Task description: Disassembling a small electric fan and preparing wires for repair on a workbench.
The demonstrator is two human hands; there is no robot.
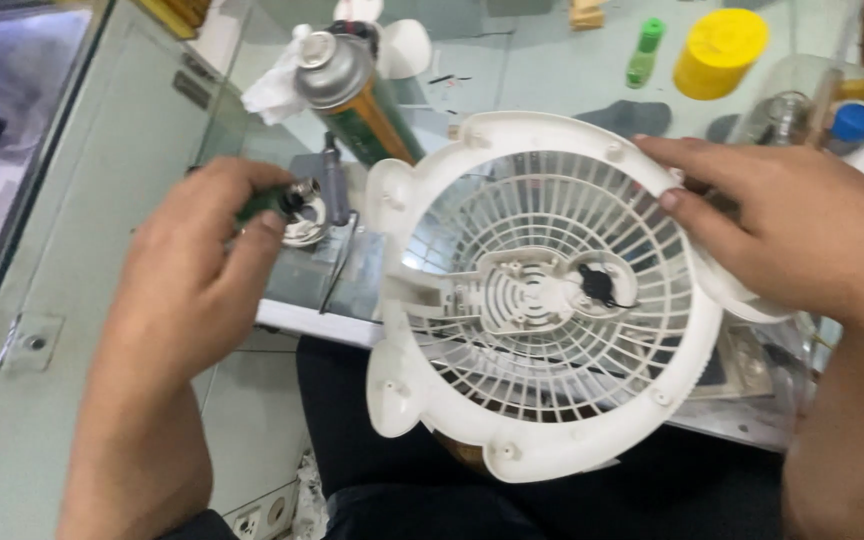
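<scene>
The white fan grille (pixel 542 300) rests tilted over the person's lap against the glass table edge (pixel 312 325), the right hand (pixel 792 230) pinching its upper rim. The left hand (pixel 202 270) is curled around a small green-handled tool (pixel 287 200) beside the spray can (pixel 352 95). With only that one-sided pinch, the grille could slip off.

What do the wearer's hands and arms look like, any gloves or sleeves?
Both bare: left hand and right hand have no gloves, rings or watch in view. Forearms are uncovered as far as the frame shows, no sleeves. Nails short and plain.
</scene>
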